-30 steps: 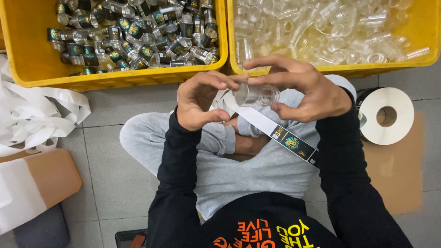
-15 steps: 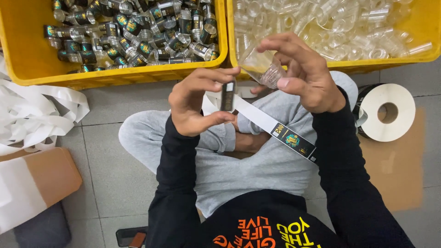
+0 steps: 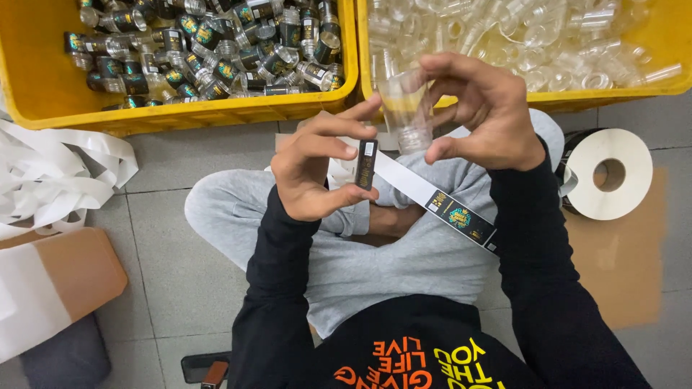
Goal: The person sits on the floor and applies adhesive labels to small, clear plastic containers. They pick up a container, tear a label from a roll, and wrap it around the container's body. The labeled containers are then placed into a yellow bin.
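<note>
The left hand pinches a dark sticker edge-on between thumb and forefinger, while the right hand curls round a clear plastic jar, held above the lap between the two yellow crates. The sticker could go on crooked or wrinkle if it touches the jar at a slant, since only its edges are gripped; it might also fold and stick to the fingers. The smooth jar could slip from so light a hold. A white backing strip runs from beneath the hands toward the right, carrying another dark label with a green and gold design, to a white roll on the floor. The far left crate holds jars already banded dark; the far right crate holds bare clear ones. Loose white backing heaps at left.
</note>
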